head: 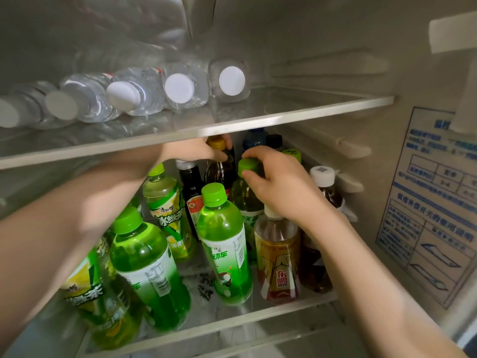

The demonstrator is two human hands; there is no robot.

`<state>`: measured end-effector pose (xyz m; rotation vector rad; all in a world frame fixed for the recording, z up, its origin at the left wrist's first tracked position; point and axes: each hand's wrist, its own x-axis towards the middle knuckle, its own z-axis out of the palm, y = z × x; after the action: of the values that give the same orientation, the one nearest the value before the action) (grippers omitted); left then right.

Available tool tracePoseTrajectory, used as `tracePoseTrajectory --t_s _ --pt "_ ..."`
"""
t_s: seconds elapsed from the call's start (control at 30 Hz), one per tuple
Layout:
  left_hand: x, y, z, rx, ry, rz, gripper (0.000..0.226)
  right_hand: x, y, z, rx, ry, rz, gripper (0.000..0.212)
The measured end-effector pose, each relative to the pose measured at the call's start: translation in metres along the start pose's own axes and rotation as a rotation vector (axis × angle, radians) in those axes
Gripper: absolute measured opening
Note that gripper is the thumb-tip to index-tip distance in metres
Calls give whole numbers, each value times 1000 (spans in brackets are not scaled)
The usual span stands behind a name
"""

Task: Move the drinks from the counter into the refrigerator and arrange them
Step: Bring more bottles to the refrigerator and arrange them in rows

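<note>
Both my hands reach into the refrigerator's lower shelf. My left hand grips the neck of a dark bottle with a yellow cap at the back. My right hand holds the green cap of a pale green tea bottle beside it. Several green tea bottles stand in front and to the left. An amber bottle with a red label stands under my right wrist, its cap hidden.
Several clear water bottles lie on their sides on the upper glass shelf. A white-capped brown bottle stands at the right. Blue and black caps show at the back. A blue sticker covers the right wall.
</note>
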<state>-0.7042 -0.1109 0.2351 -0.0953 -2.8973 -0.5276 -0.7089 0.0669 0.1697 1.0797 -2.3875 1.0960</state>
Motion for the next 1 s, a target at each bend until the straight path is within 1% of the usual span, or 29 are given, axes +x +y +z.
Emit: tracePoseTrajectory --t_s 0.1,0.13,0.2,0.23,0.3,0.37,0.4,0.43,0.47,0.5,0.53,0.6,0.7,0.73,0.77,0.83,0.87,1.0 --pt "-8 0 -1 -4 -27 19 22 2 1 -2 26 -38 2 36" --pt "-9 0 -1 13 -24 -10 24 1 1 -2 35 -56 2 36" --pt "-13 -1 -3 -43 -41 -72 27 0 1 -2 43 -80 -5 35" --pt "-17 1 -5 -62 -52 -93 25 0 0 -2 44 -84 -6 35" --pt "-28 3 -7 -72 -34 -155 6 1 0 -5 44 -91 2 36" --pt "-39 -6 -5 -60 46 -254 17 2 1 -7 44 -102 8 37" --pt "-47 -11 -2 -102 133 -268 26 2 1 -8 51 -105 7 37" --pt "-60 -13 2 -170 232 -234 35 1 1 -8 59 -106 5 37" --pt "-70 -17 7 -203 309 -156 38 1 2 -7 66 -108 3 37" --pt "-82 -19 12 -165 322 -87 35 1 3 -6 70 -111 1 37" --pt "-93 -17 15 -111 294 -51 34 1 4 -6 71 -112 2 37" --pt "-109 -5 18 -7 226 -9 44 3 4 -6 67 -109 4 37" --pt "-117 16 22 150 131 -14 61 6 4 -7 71 -106 10 36" --pt "-119 21 24 193 112 -19 62 6 4 -7 70 -109 9 36" --pt "-120 23 26 241 110 -10 58 7 3 -7 67 -115 6 36" --pt "-124 25 28 366 170 35 45 7 1 -5 69 -136 -2 36" --pt "-127 26 29 414 206 57 42 6 -1 -5 74 -147 -7 36" --pt "-143 26 32 475 270 89 48 7 -11 1 71 -150 -61 36"
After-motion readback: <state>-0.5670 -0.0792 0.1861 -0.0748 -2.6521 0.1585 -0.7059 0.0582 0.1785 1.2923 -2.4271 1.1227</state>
